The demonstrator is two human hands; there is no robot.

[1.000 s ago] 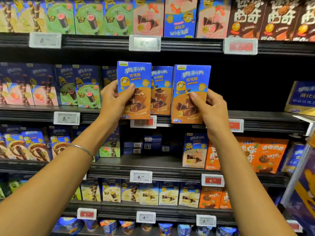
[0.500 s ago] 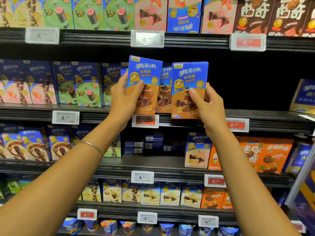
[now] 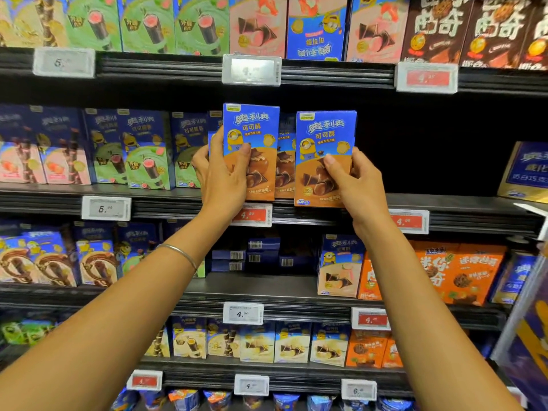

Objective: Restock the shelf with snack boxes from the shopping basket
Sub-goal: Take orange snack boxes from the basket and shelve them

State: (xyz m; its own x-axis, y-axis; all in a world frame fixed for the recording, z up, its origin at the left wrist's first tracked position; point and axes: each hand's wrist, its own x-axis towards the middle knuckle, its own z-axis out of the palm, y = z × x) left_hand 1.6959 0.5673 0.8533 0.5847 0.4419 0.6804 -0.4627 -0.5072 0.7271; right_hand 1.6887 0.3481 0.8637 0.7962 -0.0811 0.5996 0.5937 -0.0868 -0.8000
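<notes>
Two blue-and-brown snack boxes are held up at the second shelf point(image 3: 462, 207). My left hand point(image 3: 221, 176) grips the left box point(image 3: 255, 134) by its lower left side, thumb across the front. My right hand point(image 3: 354, 180) grips the right box point(image 3: 323, 143) at its lower right, and that box's bottom edge is level with the shelf's front lip. A third matching box point(image 3: 285, 167) stands on the shelf between and behind them. The shopping basket is out of view.
To the right of the held boxes the shelf bay point(image 3: 430, 149) is dark and holds no boxes as far as a blue-and-gold box point(image 3: 526, 173) at the far right. Green and pink boxes point(image 3: 142, 152) fill the left. Price tags point(image 3: 252, 215) line the shelf lips.
Both hands with their boxes have moved closer to the shelf. The left box, tilted half a second ago, now stands upright beside the box on the shelf.
</notes>
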